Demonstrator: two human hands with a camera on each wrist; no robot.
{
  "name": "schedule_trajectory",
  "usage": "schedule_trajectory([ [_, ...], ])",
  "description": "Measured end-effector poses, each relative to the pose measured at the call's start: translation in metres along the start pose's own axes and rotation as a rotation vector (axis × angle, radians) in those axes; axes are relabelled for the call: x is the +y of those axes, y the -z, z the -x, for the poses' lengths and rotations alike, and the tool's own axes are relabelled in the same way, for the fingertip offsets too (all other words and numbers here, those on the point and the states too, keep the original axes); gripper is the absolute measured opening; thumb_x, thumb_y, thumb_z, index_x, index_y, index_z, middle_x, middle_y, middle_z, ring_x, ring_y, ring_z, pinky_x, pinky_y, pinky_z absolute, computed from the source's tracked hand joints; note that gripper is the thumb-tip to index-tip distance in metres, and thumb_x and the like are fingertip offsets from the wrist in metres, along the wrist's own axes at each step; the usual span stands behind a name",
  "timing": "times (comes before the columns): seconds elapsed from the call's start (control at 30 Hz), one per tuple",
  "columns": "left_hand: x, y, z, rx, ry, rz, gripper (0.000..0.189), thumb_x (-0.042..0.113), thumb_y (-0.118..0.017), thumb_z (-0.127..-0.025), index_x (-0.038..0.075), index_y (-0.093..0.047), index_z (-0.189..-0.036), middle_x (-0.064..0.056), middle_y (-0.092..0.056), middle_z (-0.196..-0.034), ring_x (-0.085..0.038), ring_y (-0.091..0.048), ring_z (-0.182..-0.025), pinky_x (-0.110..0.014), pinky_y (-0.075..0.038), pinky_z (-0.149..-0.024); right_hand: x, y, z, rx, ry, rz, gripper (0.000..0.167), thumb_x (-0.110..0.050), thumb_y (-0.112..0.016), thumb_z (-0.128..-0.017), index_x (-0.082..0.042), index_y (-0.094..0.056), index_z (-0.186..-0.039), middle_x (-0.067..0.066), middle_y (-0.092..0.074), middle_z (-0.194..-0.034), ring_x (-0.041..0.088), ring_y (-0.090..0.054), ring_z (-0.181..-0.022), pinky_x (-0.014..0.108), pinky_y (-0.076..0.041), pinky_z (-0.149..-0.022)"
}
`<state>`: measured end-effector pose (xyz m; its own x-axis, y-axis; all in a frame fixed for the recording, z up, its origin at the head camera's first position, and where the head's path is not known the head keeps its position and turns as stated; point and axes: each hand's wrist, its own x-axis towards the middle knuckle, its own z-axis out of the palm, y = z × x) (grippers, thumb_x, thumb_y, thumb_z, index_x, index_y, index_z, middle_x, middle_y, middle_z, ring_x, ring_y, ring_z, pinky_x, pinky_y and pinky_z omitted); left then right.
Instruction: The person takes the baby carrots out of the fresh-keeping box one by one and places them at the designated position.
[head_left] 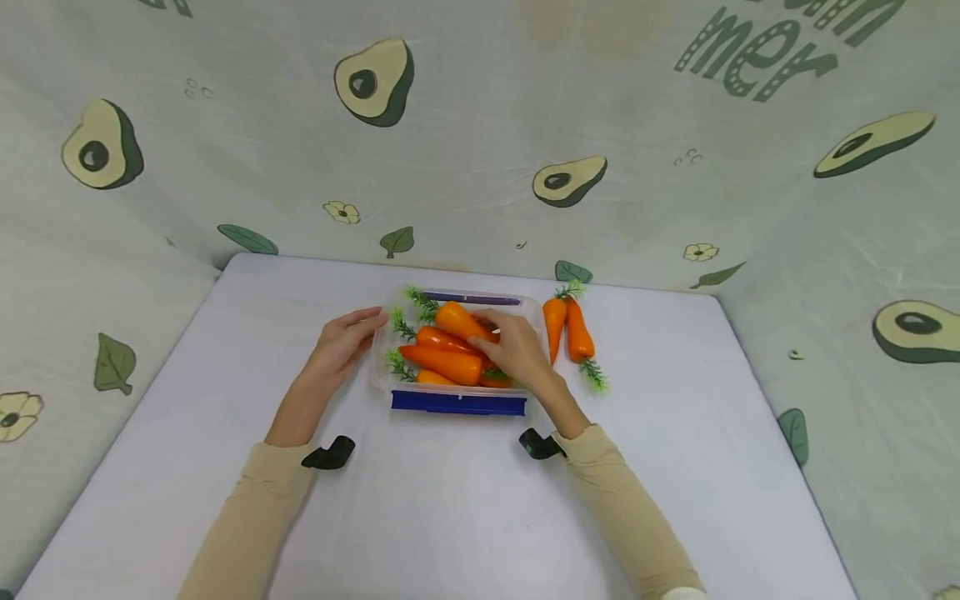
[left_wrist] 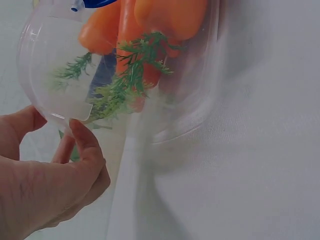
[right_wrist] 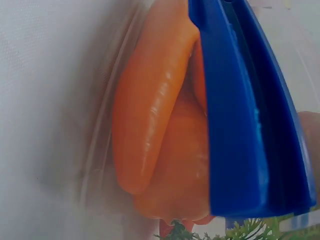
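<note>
A clear plastic container (head_left: 382,367) with blue side clips stands on the table, holding several orange toy carrots (head_left: 442,364) with green leafy tops. At its left end, my left hand (head_left: 342,346) pinches the rim between thumb and fingers; the left wrist view shows the hand (left_wrist: 60,185) at the clear wall. My right hand (head_left: 517,346) reaches into the right part, thumb and fingers around the narrow end of the upper carrot (head_left: 459,319). The fingertips are partly hidden among the carrots. In the right wrist view a blue clip (right_wrist: 235,125) covers most of that hand.
Two more toy carrots (head_left: 579,332) lie on the white table (head_left: 660,400) just right of the container. The blue front clip (head_left: 458,403) hangs outward toward me. Behind the table's far edge hangs a cloth (head_left: 465,150) with avocado prints.
</note>
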<state>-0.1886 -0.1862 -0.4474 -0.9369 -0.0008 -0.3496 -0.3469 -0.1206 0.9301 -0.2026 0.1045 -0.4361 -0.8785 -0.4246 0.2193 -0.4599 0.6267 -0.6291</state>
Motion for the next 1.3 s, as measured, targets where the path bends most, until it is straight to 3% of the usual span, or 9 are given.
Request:
schedule_trajectory([
  [0.2,0.000,-0.001,-0.001,0.027,0.001,-0.022,0.059,0.029,-0.070,-0.100,0.002,-0.051,-0.149,0.000,-0.053,-0.126,-0.011,-0.048,-0.108,-0.024,-0.043,-0.103,0.001,0.003,-0.001,0.075,0.006,-0.132,0.044,-0.015,-0.078,-0.094,0.000,-0.065,-0.133,0.017,-0.072,-0.121,0.030,-0.070,-0.107,0.038,-0.059,-0.089],
  [0.4,-0.001,-0.001,-0.002,0.025,-0.009,-0.030,0.063,0.032,-0.073,-0.098,0.003,-0.051,-0.149,-0.001,-0.055,-0.130,-0.011,-0.050,-0.114,-0.032,-0.038,-0.114,0.003,0.012,-0.003,0.200,-0.005,-0.262,0.048,-0.014,-0.080,-0.092,0.002,-0.064,-0.133,0.018,-0.072,-0.118,0.031,-0.070,-0.104,0.046,-0.058,-0.091],
  [0.5,-0.001,-0.001,-0.002,0.023,-0.017,-0.039,0.065,0.033,-0.074,-0.097,0.003,-0.051,-0.149,-0.002,-0.056,-0.130,-0.012,-0.051,-0.116,-0.033,-0.037,-0.116,0.005,0.020,-0.002,0.236,-0.044,-0.314,0.049,-0.016,-0.081,-0.091,0.002,-0.064,-0.134,0.019,-0.072,-0.117,0.032,-0.070,-0.105,0.049,-0.057,-0.093],
  [0.73,0.000,-0.002,0.000,0.023,0.009,-0.023,0.061,0.032,-0.071,-0.100,0.003,-0.050,-0.150,0.001,-0.057,-0.125,-0.019,-0.047,-0.121,-0.029,-0.039,-0.110,0.010,0.040,0.003,0.284,-0.133,-0.394,0.049,-0.020,-0.082,-0.091,-0.003,-0.066,-0.134,0.018,-0.073,-0.115,0.032,-0.072,-0.103,0.041,-0.059,-0.090],
  [1.17,0.001,-0.002,0.001,0.005,0.006,-0.029,0.061,0.029,-0.068,-0.102,0.002,-0.047,-0.152,-0.003,-0.054,-0.134,-0.013,-0.048,-0.120,-0.033,-0.033,-0.119,0.027,0.079,0.016,0.331,-0.271,-0.427,0.053,-0.032,-0.080,-0.093,-0.008,-0.065,-0.137,0.017,-0.071,-0.121,0.029,-0.070,-0.109,0.022,-0.057,-0.085],
  [1.3,0.000,-0.001,0.000,0.005,0.002,-0.018,0.059,0.028,-0.068,-0.102,0.002,-0.048,-0.151,-0.002,-0.055,-0.131,-0.014,-0.048,-0.121,-0.033,-0.033,-0.119,0.036,0.088,0.021,0.359,-0.316,-0.432,0.053,-0.033,-0.080,-0.093,-0.007,-0.065,-0.137,0.017,-0.070,-0.123,0.020,-0.071,-0.105,0.020,-0.057,-0.083],
])
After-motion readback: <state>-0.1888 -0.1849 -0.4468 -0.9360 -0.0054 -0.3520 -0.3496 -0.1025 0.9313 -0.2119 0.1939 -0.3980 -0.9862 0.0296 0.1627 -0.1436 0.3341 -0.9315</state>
